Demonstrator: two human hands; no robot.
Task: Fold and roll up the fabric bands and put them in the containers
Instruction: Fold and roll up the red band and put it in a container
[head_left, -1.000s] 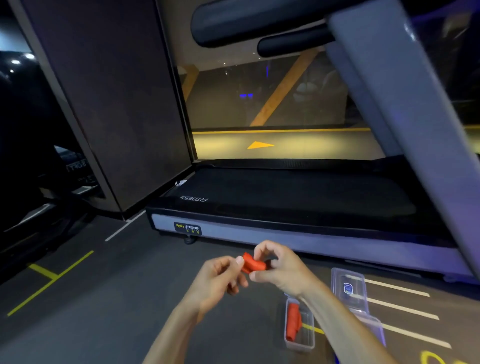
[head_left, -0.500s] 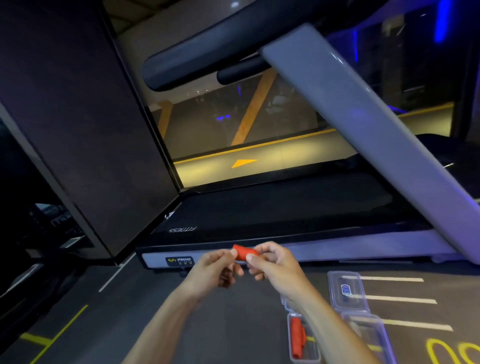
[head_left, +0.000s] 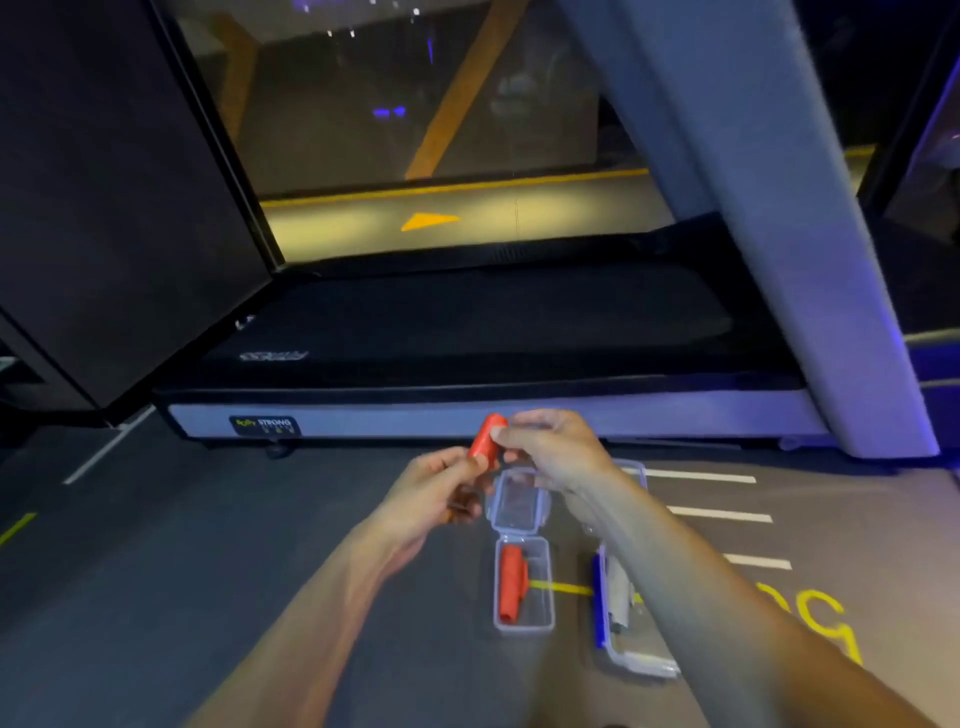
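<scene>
a treadmill (head_left: 467, 332) stretches across the floor (head_left: 156, 571) ahead of me. below my hands sit two clear boxes: the left box (head_left: 540, 587), lid open, holds a red roll (head_left: 511, 584); the right box (head_left: 623, 654) is partly hidden. my left hand (head_left: 431, 499) and right hand (head_left: 550, 447) both pinch a rolled red band (head_left: 485, 436) above the boxes.

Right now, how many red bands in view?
2. One rolled red band is held between the left hand and right hand, above the floor. The other red band lies in the open clear container. The arm could hide more.
</scene>
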